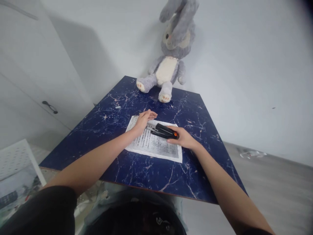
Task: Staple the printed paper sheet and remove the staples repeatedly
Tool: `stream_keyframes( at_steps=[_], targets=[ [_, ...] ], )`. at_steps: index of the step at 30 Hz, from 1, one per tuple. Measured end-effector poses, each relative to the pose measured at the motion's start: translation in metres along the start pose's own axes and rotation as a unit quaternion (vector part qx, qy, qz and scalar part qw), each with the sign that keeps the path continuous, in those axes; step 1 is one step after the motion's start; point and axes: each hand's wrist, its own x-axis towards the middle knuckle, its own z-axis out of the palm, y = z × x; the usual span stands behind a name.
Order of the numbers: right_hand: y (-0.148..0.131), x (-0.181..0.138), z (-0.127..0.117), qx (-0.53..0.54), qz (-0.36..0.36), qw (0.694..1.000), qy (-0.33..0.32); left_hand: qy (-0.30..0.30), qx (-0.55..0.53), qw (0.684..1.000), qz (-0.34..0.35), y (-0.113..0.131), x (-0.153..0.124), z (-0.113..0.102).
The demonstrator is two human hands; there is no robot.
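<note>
A black stapler (pixel 163 131) with an orange spot at its rear end lies over a printed sheet of paper (pixel 156 148). My right hand (pixel 182 137) is wrapped around the rear of the stapler from the right. At the stapler's front, a silvery metal part points toward my left hand (pixel 144 121). That hand rests on edge at the paper's upper left, its fingers stretched out to the right. Whether it touches the metal part, I cannot tell. Dense dark text covers the paper, which lies slightly turned on the table.
The dark blue marbled table (pixel 97 137) stands against a pale wall. At its far edge sits a big grey plush rabbit (pixel 167 70). A small pale piece (pixel 118 107) lies left of it. On the left are a cabinet handle (pixel 50 107) and a white perforated rack (pixel 18 160).
</note>
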Motion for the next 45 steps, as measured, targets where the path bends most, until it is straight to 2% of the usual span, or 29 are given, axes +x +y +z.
stream_keyframes(
  at_steps=[3, 5, 7, 10, 13, 15, 18, 21, 23, 24, 26, 29, 31, 32, 35, 38, 41, 43, 45],
  targets=[
    [-0.001, -0.001, 0.011, -0.124, -0.012, 0.99, 0.069, -0.001, -0.02, 1.0, 0.0, 0.003, 0.0, 0.0],
    [-0.002, -0.004, 0.013, -0.188, -0.08, 0.97, 0.134, -0.007, -0.055, 0.998, -0.03, 0.006, 0.0, -0.001],
    [-0.002, -0.007, 0.011, -0.261, -0.17, 0.932, 0.183, -0.044, -0.105, 0.99, -0.09, 0.011, -0.001, -0.003],
    [-0.003, -0.01, 0.005, -0.354, -0.226, 0.892, 0.166, -0.117, -0.161, 0.965, -0.17, 0.016, -0.002, -0.004],
    [-0.005, -0.01, 0.005, -0.381, -0.201, 0.894, 0.123, -0.157, -0.178, 0.952, -0.195, 0.014, -0.004, -0.004],
    [-0.006, -0.008, 0.007, -0.371, -0.173, 0.9, 0.151, -0.163, -0.168, 0.955, -0.183, 0.009, -0.004, -0.003],
    [-0.007, -0.005, 0.009, -0.321, -0.122, 0.903, 0.258, -0.136, -0.119, 0.975, -0.13, 0.0, -0.002, -0.003],
    [-0.005, -0.003, 0.007, -0.212, -0.014, 0.921, 0.328, -0.033, -0.053, 0.998, -0.019, -0.002, 0.002, -0.006],
    [-0.001, -0.002, 0.005, -0.133, 0.054, 0.941, 0.306, 0.03, 0.01, 0.996, 0.081, 0.003, 0.003, -0.009],
    [0.002, -0.002, 0.005, -0.098, 0.073, 0.952, 0.281, 0.044, 0.05, 0.99, 0.128, 0.007, 0.003, -0.011],
    [0.007, 0.0, 0.007, -0.037, 0.093, 0.968, 0.23, 0.031, 0.142, 0.97, 0.195, 0.016, 0.001, -0.014],
    [0.009, 0.003, 0.01, 0.002, 0.101, 0.982, 0.159, -0.045, 0.259, 0.934, 0.242, 0.025, -0.008, -0.014],
    [0.002, 0.004, 0.011, -0.055, 0.066, 0.985, 0.147, -0.117, 0.302, 0.908, 0.267, 0.028, -0.017, -0.01],
    [-0.004, 0.003, 0.01, -0.103, 0.033, 0.981, 0.161, -0.154, 0.317, 0.893, 0.281, 0.03, -0.022, -0.007],
    [-0.026, -0.002, 0.01, -0.226, -0.069, 0.938, 0.253, -0.235, 0.353, 0.856, 0.296, 0.039, -0.036, 0.003],
    [-0.044, -0.008, 0.017, -0.244, -0.122, 0.911, 0.309, -0.25, 0.366, 0.849, 0.288, 0.051, -0.046, 0.014],
    [-0.049, -0.009, 0.029, -0.248, -0.174, 0.906, 0.296, -0.249, 0.369, 0.842, 0.306, 0.056, -0.051, 0.021],
    [-0.046, -0.008, 0.035, -0.262, -0.212, 0.896, 0.289, -0.246, 0.384, 0.821, 0.344, 0.053, -0.052, 0.023],
    [-0.042, -0.006, 0.038, -0.277, -0.262, 0.873, 0.303, -0.236, 0.403, 0.784, 0.409, 0.047, -0.051, 0.022]
  ],
)
